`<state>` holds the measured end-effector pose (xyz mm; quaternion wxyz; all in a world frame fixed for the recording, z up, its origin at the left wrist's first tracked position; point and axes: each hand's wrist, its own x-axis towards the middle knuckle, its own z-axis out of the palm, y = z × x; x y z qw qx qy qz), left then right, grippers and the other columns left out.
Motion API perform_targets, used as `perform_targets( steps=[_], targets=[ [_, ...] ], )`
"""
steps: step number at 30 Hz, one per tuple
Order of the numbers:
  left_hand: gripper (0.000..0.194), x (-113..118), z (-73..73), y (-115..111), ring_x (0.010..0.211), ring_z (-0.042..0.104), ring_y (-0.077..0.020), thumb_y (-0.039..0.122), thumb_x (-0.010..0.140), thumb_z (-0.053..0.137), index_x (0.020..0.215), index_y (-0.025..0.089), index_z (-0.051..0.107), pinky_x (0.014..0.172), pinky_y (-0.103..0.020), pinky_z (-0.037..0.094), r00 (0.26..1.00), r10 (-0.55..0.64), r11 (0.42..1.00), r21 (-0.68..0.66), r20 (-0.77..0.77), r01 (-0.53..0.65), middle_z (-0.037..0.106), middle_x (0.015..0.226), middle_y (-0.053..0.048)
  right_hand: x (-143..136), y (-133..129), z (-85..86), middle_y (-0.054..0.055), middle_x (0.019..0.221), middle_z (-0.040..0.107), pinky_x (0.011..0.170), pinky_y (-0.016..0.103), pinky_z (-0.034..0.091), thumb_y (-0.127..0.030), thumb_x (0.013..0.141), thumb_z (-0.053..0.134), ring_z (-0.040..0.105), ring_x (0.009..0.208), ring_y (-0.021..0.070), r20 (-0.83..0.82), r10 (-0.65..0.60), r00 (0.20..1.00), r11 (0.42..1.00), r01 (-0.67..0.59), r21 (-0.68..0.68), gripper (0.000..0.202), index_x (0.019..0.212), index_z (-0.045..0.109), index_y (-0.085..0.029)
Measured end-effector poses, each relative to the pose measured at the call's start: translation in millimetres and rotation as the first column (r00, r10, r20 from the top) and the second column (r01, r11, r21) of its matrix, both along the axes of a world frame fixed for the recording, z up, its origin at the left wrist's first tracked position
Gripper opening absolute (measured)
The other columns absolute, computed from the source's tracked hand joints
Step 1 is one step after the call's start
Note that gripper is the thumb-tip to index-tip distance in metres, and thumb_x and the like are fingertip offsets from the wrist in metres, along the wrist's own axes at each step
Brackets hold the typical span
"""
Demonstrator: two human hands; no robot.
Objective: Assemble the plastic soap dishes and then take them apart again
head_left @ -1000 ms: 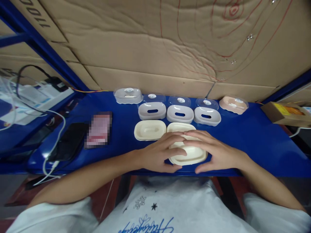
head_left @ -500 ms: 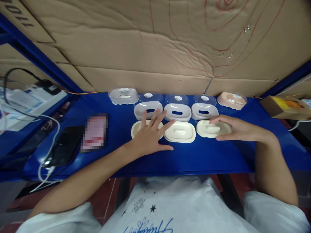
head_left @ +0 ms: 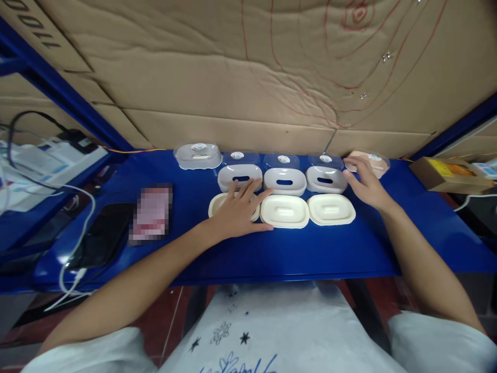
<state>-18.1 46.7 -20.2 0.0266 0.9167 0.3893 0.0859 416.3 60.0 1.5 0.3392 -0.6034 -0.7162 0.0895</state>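
On the blue table (head_left: 295, 248) lie three cream oval trays in a row: the left one (head_left: 216, 205), the middle one (head_left: 284, 211) and the right one (head_left: 331, 209). Behind them stand three white slotted dishes (head_left: 284, 181) with clear lids (head_left: 283, 160) at their backs. My left hand (head_left: 239, 208) lies flat with spread fingers on the left cream tray, its fingertips near the left white dish (head_left: 239, 176). My right hand (head_left: 365, 185) hovers open between the right white dish (head_left: 325, 178) and a pink lidded soap box (head_left: 376, 161).
A grey lidded soap box (head_left: 198, 155) stands at the back left. A blurred pink card (head_left: 151, 213), a black phone (head_left: 101, 236) and white cables (head_left: 73, 228) lie at the left. A cardboard wall (head_left: 248, 77) rises behind; a small carton (head_left: 450, 175) sits at the right.
My right hand let go of the right cream tray, which now lies beside the middle one, and moved back toward the pink soap box. My left hand settled on the left tray.
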Motion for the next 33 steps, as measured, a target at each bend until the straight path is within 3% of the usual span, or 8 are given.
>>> perform_targets(
  steps=[3,7,15,19,23,26,29,33],
  targets=[
    [0.108,0.3,-1.7,0.5,0.170,0.025,-0.0480,0.076,0.090,0.080,0.176,0.027,0.036,0.135,-0.075,0.011,1.000,-0.009,1.000,0.003,0.005,0.009,0.027,0.183,-0.022,4.3,24.7,-24.8,0.017,0.166,0.056,0.135,0.070,0.032,-0.083,0.102,0.044,0.048,0.159,0.0423,-0.053,-0.096,0.994,0.992,0.091,-0.082,0.081,0.157,0.059,-0.025],
    [0.105,0.8,-2.0,0.2,0.169,0.026,-0.0479,0.073,0.092,0.080,0.175,0.026,0.036,0.135,-0.074,0.012,1.000,-0.024,1.000,0.005,0.019,0.024,0.026,0.183,-0.023,4.0,35.5,-40.4,0.007,0.165,0.061,0.134,0.062,0.038,-0.082,0.104,0.039,0.053,0.157,0.0341,-0.071,-0.047,0.996,0.984,0.034,-0.176,0.073,0.157,0.058,-0.035],
    [0.098,2.7,1.0,-4.0,0.168,0.031,-0.0461,0.067,0.095,0.080,0.172,0.021,0.042,0.135,-0.075,0.011,0.998,-0.063,0.996,0.067,0.015,0.061,0.029,0.181,-0.027,-16.5,4.5,-32.1,0.012,0.176,0.046,0.138,0.066,0.023,-0.078,0.107,0.038,0.032,0.170,0.0351,0.071,0.071,0.995,0.995,-0.066,-0.079,0.074,0.163,0.052,-0.032],
    [0.093,6.2,5.1,-17.6,0.165,0.037,-0.0444,0.064,0.097,0.079,0.170,0.019,0.045,0.136,-0.074,0.011,0.986,-0.164,0.977,0.143,0.031,0.158,0.034,0.179,-0.027,-30.2,-6.5,-27.2,0.009,0.181,0.040,0.137,0.064,0.028,-0.069,0.112,0.034,0.032,0.170,0.0327,0.131,0.183,0.974,0.983,-0.184,-0.010,0.064,0.165,0.048,-0.036],
    [0.072,9.5,5.7,-36.3,0.164,0.040,-0.0403,0.057,0.107,0.070,0.167,0.023,0.050,0.135,-0.072,0.019,0.950,-0.313,0.938,0.161,0.021,0.306,0.041,0.176,-0.023,-0.2,12.3,-26.7,0.014,0.178,0.041,0.135,0.063,0.031,-0.064,0.113,0.027,0.034,0.168,0.0343,0.125,-0.091,0.988,0.984,0.071,0.162,0.067,0.165,0.048,-0.028],
    [0.063,10.4,5.6,-42.3,0.165,0.040,-0.0388,0.056,0.110,0.064,0.164,0.025,0.053,0.134,-0.072,0.021,0.934,-0.357,0.922,0.161,-0.005,0.353,0.043,0.176,-0.021,37.1,22.9,-29.2,0.024,0.177,0.039,0.131,0.073,0.028,-0.065,0.106,0.040,0.032,0.166,0.0449,0.272,-0.372,0.888,0.928,0.352,0.121,0.078,0.167,0.045,-0.016],
    [0.069,9.2,10.4,-37.1,0.164,0.040,-0.0417,0.064,0.108,0.064,0.164,0.025,0.055,0.134,-0.073,0.018,0.974,-0.225,0.955,0.200,0.014,0.217,0.042,0.177,-0.022,57.6,20.9,-28.1,0.025,0.174,0.043,0.125,0.078,0.031,-0.066,0.098,0.052,0.035,0.162,0.0500,0.377,-0.424,0.824,0.896,0.443,0.040,0.085,0.166,0.046,-0.016],
    [0.077,1.8,19.3,-16.9,0.167,0.030,-0.0516,0.067,0.111,0.052,0.171,0.018,0.045,0.126,-0.082,0.025,0.962,0.261,0.946,0.175,0.079,-0.271,0.032,0.179,-0.028,60.0,13.4,-19.1,0.021,0.172,0.046,0.123,0.070,0.034,-0.068,0.097,0.057,0.041,0.155,0.0472,0.361,-0.427,0.829,0.896,0.442,0.045,0.077,0.160,0.056,-0.025]
  ],
)
